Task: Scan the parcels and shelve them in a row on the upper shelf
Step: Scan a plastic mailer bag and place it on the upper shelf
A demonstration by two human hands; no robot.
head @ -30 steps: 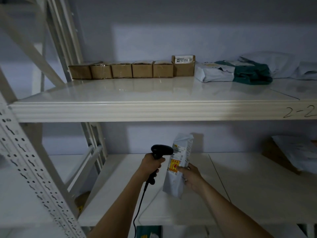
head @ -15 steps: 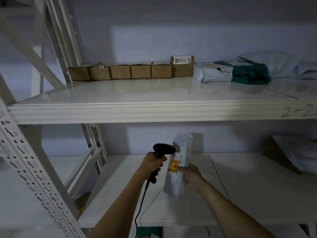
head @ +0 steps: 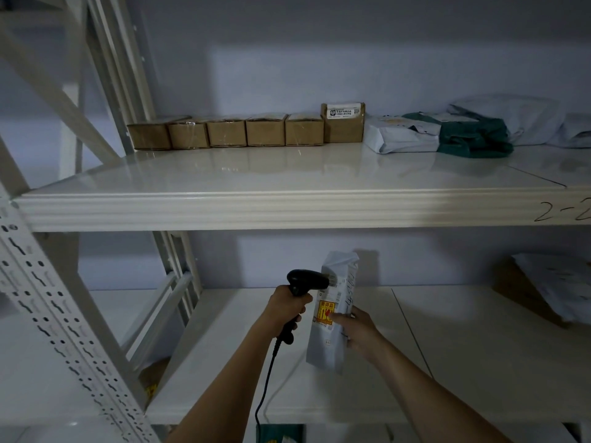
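Observation:
My left hand (head: 287, 310) grips a black corded barcode scanner (head: 303, 281), its head almost touching a white bagged parcel (head: 332, 343) with a yellow and red label. My right hand (head: 359, 330) holds that parcel upright above the lower shelf (head: 447, 362). On the upper shelf (head: 287, 174), several brown cardboard boxes (head: 265, 133) stand in a row along the back wall, ending in a taller box (head: 343, 123) with a white label. To its right lie a white bag (head: 399, 135) and a green bag (head: 473, 137).
More white bags (head: 511, 118) lie at the upper shelf's far right. On the lower shelf's right end a white bag (head: 559, 286) rests on a brown box. Perforated rack uprights (head: 48, 311) and diagonal braces stand at the left. The shelf edge reads "2-2".
The scanner in my left hand has shifted right, closer to the parcel's label. The parcel stays upright in my right hand. The view has tilted slightly.

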